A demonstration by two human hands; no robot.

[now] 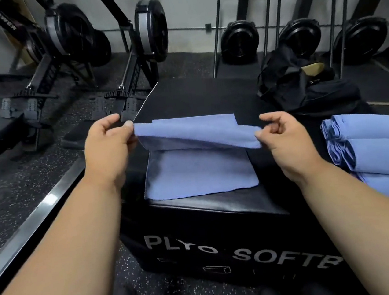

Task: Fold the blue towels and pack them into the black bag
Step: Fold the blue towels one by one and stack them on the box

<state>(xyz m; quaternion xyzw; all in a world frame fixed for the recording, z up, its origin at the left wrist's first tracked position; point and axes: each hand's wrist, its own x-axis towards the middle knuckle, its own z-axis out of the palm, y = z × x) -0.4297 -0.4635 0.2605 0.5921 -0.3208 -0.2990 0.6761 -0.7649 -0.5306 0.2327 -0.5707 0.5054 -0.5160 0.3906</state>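
a blue towel [199, 171] lay on top of a black padded plyo box [212, 221], whose front face carried white lettering reading "plyo softb" as far as it showed. the towel's near part rested flat on the box top, its front edge just short of the box's front rim, while its far part was lifted and folded back over toward the person. the left hand [110, 145] pinched the raised left corner between thumb and fingertips, and the right hand [282, 134] pinched the raised right corner the same way, with its other fingers curled in. between the two hands the lifted edge sagged a little above the flat layer.

to the right on the same surface sat a stack of rolled blue towels [375, 149], three rolls visible, lying side by side and touching one another, well apart from the towel being handled. behind them, at the far right of the box, the black bag [288, 79] lay slumped and open, with something tan showing in its mouth.

on the speckled rubber floor [22, 193] to the left stood two rowing machines [129, 64], and along the back wall were three black fan units [239, 39] set in metal frames.
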